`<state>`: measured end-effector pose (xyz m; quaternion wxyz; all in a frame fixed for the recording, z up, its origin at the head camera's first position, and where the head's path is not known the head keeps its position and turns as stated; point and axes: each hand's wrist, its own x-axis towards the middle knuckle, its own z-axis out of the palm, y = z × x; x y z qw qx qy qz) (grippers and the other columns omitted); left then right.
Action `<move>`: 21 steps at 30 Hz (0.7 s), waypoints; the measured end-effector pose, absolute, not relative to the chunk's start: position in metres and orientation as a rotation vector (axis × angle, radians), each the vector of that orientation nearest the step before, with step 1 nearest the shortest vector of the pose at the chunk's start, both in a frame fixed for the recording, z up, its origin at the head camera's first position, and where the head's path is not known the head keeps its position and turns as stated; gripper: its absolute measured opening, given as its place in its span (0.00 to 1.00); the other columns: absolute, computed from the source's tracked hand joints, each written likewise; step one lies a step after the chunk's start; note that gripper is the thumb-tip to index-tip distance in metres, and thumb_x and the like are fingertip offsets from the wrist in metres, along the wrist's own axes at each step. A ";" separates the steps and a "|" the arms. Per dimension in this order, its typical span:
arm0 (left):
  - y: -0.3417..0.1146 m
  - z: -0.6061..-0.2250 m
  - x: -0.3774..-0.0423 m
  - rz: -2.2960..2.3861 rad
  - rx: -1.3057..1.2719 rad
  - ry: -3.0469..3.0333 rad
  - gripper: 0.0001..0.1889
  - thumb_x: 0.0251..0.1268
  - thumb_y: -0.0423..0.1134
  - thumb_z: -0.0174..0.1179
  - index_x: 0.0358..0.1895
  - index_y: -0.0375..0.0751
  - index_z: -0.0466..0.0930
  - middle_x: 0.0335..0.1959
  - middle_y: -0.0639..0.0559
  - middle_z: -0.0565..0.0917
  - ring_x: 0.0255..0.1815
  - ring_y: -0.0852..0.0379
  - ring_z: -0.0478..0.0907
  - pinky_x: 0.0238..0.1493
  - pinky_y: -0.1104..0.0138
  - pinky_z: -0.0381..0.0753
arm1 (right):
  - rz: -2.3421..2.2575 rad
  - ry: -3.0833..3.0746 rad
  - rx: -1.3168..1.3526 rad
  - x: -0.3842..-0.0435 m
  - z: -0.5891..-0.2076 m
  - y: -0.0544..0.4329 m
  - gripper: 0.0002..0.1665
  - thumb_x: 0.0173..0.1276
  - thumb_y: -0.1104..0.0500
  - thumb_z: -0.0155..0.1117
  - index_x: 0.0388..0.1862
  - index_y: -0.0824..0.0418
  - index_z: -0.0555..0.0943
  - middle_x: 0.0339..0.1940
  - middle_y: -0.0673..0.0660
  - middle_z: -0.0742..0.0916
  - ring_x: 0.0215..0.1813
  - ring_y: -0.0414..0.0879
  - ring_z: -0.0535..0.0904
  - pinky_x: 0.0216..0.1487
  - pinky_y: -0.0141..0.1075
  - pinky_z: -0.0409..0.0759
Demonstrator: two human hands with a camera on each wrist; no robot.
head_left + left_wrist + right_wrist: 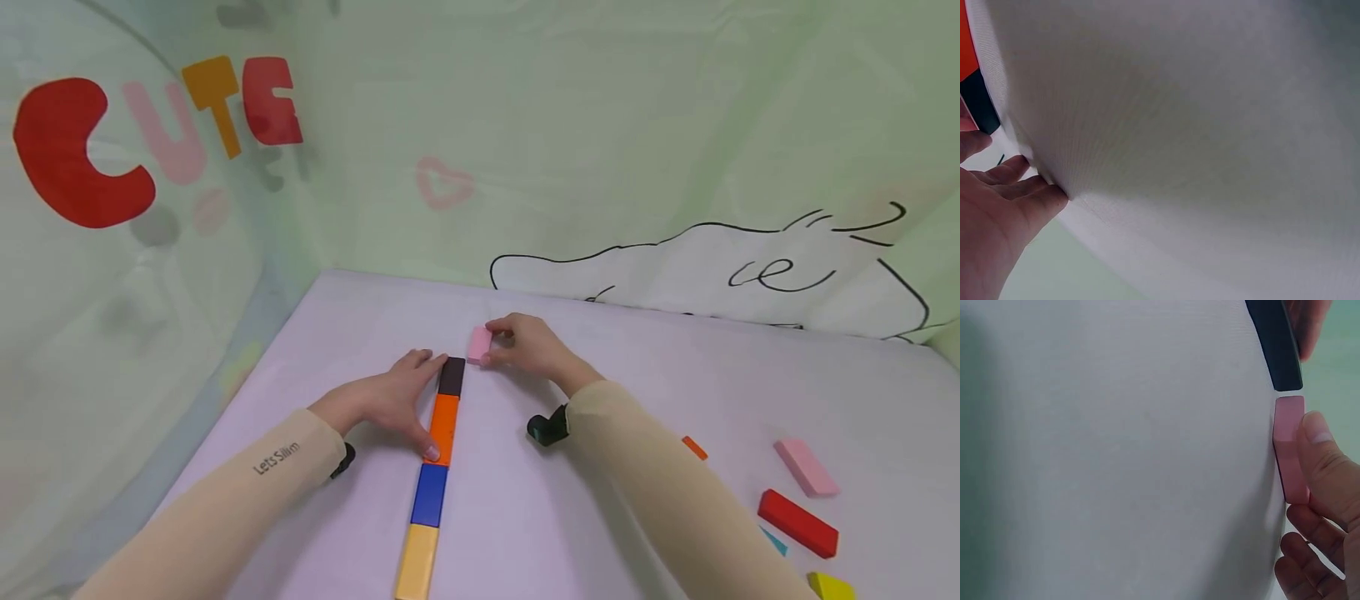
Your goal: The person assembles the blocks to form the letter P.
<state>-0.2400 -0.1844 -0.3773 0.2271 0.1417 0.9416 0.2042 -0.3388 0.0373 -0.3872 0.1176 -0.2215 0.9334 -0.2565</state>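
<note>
A row of blocks runs up the table in the head view: tan (417,562), blue (429,496), orange (444,421) and black (452,377) at the far end. My left hand (392,402) spreads along its left side, the thumb on the orange block and the index fingertip at the black block's far corner. My right hand (528,346) pinches a pink block (480,343) between thumb and fingers, just beyond and right of the black one. In the right wrist view, a narrow gap separates the pink block (1289,450) from the black block (1277,347).
Loose blocks lie at the right: a pink one (806,467), a red one (798,523), a yellow one (831,586), a small orange piece (695,447) and a blue piece (774,540) partly hidden by my sleeve. Fabric walls (600,125) stand behind and left of the table.
</note>
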 end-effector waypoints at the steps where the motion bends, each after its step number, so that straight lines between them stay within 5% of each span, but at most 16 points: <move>1: -0.185 -0.377 -0.240 0.565 0.391 2.594 0.67 0.43 0.55 0.82 0.84 0.44 0.46 0.84 0.37 0.46 0.85 0.38 0.45 0.78 0.39 0.60 | -0.744 2.730 -0.649 -0.340 -0.387 0.035 0.38 0.66 0.51 0.75 0.71 0.62 0.76 0.66 0.63 0.83 0.65 0.58 0.77 0.72 0.50 0.76; 21: -0.185 -0.375 -0.239 0.576 0.390 2.592 0.67 0.43 0.55 0.82 0.84 0.45 0.46 0.85 0.38 0.45 0.85 0.38 0.44 0.79 0.39 0.59 | -0.775 2.685 -0.708 -0.349 -0.387 0.015 0.35 0.68 0.52 0.73 0.72 0.61 0.76 0.68 0.62 0.82 0.68 0.59 0.76 0.73 0.50 0.74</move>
